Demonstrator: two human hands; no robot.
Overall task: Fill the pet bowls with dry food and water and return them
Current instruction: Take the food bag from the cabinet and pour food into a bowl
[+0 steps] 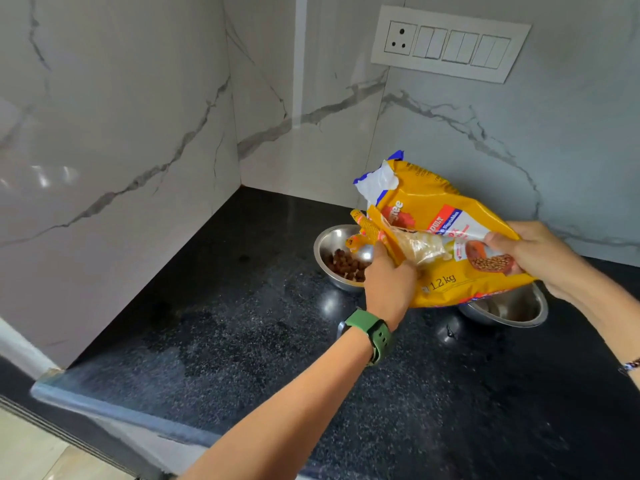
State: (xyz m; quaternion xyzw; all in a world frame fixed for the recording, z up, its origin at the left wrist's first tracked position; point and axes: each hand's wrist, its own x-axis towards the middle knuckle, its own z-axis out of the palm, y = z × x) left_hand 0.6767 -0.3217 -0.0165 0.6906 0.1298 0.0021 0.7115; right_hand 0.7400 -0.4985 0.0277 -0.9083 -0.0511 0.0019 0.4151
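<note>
Here, two grips on one yellow food bag (446,237): left hand (388,285) curled round the crumpled neck near the torn mouth, right hand (530,254) pinching the far, heavier end from above. Held tilted, mouth low and to the left, probably so that the left grip steers the opening while the right lifts the weight and sets the rate of pour. Mouth poised just over the near rim of the left steel bowl (332,244), where a small heap of brown kibble (348,266) already lies at the bottom, well short of full. No pellets visibly falling at this instant, so hard to say whether pouring or pausing. Under the bag's belly, a second steel bowl (512,308), mostly hidden; seemingly without food, though contents not fully visible, likely kept for water. Both bowls side by side on the black speckled bench (242,358), tucked toward the marble-tiled corner (239,133), away from the edge and safe from a knock. Green watch (372,332) on the left wrist; switch panel (450,43) on the wall above.
</note>
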